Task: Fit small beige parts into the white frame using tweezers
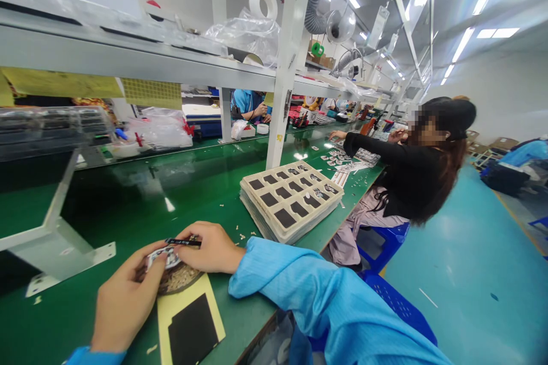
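My left hand [128,291] grips a small silver-and-white part [170,256] with a rounded outline between thumb and fingers. My right hand [212,246] pinches slim black tweezers [186,242], their end close over that part. Both hands are above a round dish [193,282] filled with small beige pieces [177,280]; its far side is hidden by my hands. Just in front of the dish, on the bench, lies a yellow sheet [164,325] bearing a black cut shape [192,331].
Stacked cream trays [285,234] with black sheets and metal parts stand right of my hands. A white metal bracket [64,239] is at left, and a post [285,80] rises behind the trays. A co-worker [423,165] sits at right by the green bench [205,177].
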The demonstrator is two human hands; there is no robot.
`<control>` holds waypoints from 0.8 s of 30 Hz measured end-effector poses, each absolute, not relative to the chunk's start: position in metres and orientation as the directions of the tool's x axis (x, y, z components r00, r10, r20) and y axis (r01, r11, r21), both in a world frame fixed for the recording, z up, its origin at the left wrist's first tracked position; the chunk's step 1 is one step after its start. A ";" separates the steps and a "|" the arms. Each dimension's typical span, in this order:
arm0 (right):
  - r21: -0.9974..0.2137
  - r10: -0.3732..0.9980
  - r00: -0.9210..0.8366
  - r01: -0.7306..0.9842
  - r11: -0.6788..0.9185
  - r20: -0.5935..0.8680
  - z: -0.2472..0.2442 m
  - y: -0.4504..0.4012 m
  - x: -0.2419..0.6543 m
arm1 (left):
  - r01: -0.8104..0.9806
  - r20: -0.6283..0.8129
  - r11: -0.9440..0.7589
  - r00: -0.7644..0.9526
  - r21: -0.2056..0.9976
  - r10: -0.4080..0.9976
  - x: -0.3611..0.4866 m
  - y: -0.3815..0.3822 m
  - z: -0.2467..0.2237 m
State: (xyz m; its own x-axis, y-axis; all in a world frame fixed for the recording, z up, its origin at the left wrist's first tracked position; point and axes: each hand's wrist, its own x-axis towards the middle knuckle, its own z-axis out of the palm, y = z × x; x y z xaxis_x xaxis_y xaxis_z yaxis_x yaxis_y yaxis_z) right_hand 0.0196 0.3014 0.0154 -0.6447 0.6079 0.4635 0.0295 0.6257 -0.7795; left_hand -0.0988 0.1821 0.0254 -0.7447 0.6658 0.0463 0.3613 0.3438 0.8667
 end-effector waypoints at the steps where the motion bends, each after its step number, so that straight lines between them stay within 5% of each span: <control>1: -0.781 0.607 -0.645 0.026 0.624 0.464 0.015 0.302 0.020 | 0.366 0.052 0.341 -0.745 0.866 0.665 -0.100 0.182 0.024; 24: -0.781 0.610 -0.653 0.045 0.623 0.449 0.016 0.301 0.021 | 0.371 0.069 0.320 -0.740 0.872 0.669 -0.102 0.183 0.019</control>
State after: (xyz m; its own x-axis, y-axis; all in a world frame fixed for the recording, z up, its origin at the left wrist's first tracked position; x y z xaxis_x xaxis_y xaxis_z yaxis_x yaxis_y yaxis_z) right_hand 0.0206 0.3006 0.0162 -0.6528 0.6102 0.4490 0.0446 0.6226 -0.7812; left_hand -0.1023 0.1831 0.0190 -0.7400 0.6691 0.0689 0.3706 0.3201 0.8719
